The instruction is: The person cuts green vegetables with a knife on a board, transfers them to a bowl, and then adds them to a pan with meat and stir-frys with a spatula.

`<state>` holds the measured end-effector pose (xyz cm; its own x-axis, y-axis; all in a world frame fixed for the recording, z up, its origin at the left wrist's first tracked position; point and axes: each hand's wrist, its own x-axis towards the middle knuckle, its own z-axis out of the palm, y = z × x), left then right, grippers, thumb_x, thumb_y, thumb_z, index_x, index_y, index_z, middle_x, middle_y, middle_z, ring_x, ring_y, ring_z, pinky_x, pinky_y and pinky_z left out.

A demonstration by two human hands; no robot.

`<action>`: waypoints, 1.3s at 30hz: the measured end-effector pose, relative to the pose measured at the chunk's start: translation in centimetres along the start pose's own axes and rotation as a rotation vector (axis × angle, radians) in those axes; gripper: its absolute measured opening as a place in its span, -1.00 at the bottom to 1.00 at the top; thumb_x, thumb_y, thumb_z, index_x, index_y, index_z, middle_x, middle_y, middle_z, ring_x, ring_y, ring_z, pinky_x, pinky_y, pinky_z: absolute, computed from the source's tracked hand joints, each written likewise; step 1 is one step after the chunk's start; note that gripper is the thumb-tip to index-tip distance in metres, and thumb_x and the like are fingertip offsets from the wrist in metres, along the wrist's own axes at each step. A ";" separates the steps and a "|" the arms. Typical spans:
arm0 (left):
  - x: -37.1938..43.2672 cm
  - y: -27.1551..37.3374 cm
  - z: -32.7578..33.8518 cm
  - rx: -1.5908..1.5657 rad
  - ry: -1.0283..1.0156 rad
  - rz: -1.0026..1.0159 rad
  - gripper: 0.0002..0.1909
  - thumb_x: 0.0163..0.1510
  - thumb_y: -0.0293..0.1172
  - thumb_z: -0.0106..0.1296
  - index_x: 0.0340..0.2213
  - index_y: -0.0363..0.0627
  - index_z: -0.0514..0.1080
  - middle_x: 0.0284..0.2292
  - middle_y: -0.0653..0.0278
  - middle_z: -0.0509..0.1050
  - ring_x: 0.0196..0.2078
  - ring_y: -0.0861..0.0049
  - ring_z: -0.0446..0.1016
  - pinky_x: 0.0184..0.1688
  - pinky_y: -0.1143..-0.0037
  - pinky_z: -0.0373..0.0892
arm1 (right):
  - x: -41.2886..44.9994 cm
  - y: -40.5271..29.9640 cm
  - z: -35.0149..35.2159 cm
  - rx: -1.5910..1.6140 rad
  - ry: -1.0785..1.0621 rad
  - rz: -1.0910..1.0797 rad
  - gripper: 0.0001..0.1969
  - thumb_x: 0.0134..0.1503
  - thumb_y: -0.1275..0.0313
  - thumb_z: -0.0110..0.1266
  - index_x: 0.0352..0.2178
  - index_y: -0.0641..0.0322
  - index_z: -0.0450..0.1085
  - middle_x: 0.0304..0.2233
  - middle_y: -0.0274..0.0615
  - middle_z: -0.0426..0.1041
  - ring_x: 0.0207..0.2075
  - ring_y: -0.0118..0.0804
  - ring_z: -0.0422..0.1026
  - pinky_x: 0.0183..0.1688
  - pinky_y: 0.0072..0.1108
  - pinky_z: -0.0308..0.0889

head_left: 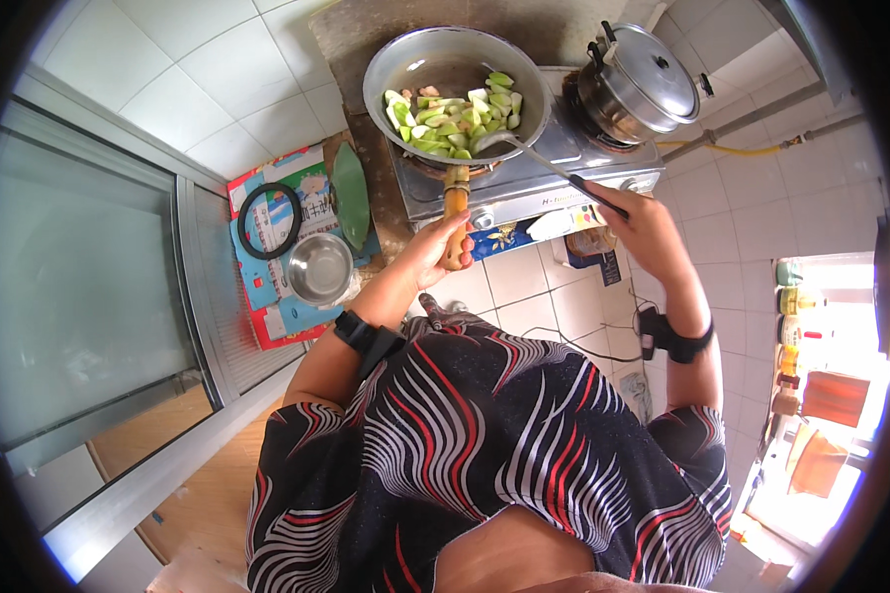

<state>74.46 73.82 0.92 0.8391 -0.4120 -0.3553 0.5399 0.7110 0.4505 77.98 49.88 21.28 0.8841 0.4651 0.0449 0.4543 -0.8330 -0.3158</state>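
My left hand grips the wooden handle of a wide metal wok on the left burner of a gas stove. My right hand holds a long metal ladle by its black handle; the ladle's head rests at the near right side inside the wok. Cut pieces of a pale green vegetable lie across the wok's near half. A few light brown pieces, perhaps meat, are among them and at their far edge.
A lidded steel pot stands on the stove's right burner. Left of the stove, a printed cover carries a steel bowl, a black ring and a green oval object. A glass sliding door is at the left.
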 end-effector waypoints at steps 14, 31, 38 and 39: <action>-0.1 -0.2 -0.5 -0.011 -0.002 0.009 -0.66 0.00 -0.14 0.06 -0.41 -0.17 0.28 -0.64 0.29 0.31 -0.65 0.55 0.29 -0.52 0.52 0.30 | 10.9 3.2 9.5 0.115 0.415 0.015 -0.70 0.10 0.32 -0.10 -0.12 0.07 0.33 -0.30 0.09 0.42 -0.27 0.11 0.39 -0.26 -0.34 0.30; 0.1 0.0 -0.4 0.006 -0.013 0.006 -0.66 0.00 -0.12 0.04 -0.41 -0.16 0.28 -0.63 0.30 0.31 -0.65 0.55 0.30 -0.52 0.54 0.29 | 12.8 4.7 10.0 0.413 0.311 -0.001 -0.67 0.09 0.35 -0.07 -0.10 0.17 0.32 -0.50 -0.10 0.43 -0.52 -0.37 0.33 -0.35 -0.59 0.28; -0.1 0.0 -0.2 0.002 -0.020 0.000 -0.67 0.00 -0.13 0.05 -0.41 -0.16 0.28 -0.63 0.32 0.30 -0.65 0.55 0.29 -0.53 0.54 0.30 | 15.3 2.8 11.6 0.276 0.186 -0.019 -0.65 0.04 0.30 -0.04 -0.12 0.12 0.34 -0.40 0.14 0.43 -0.36 -0.05 0.44 -0.25 -0.51 0.29; -0.2 0.3 -0.1 0.016 -0.001 -0.004 -0.69 0.02 -0.14 0.02 -0.41 -0.15 0.28 -0.63 0.32 0.30 -0.64 0.56 0.28 -0.51 0.55 0.28 | 15.2 2.6 11.3 0.323 0.114 -0.097 -0.66 0.04 0.30 -0.04 -0.13 0.13 0.35 -0.40 0.15 0.43 -0.36 -0.05 0.44 -0.25 -0.51 0.30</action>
<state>74.48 74.12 1.05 0.8370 -0.4156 -0.3559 0.5442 0.7003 0.4620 91.40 58.15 10.39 0.8535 0.4857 0.1887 0.4945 -0.6408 -0.5872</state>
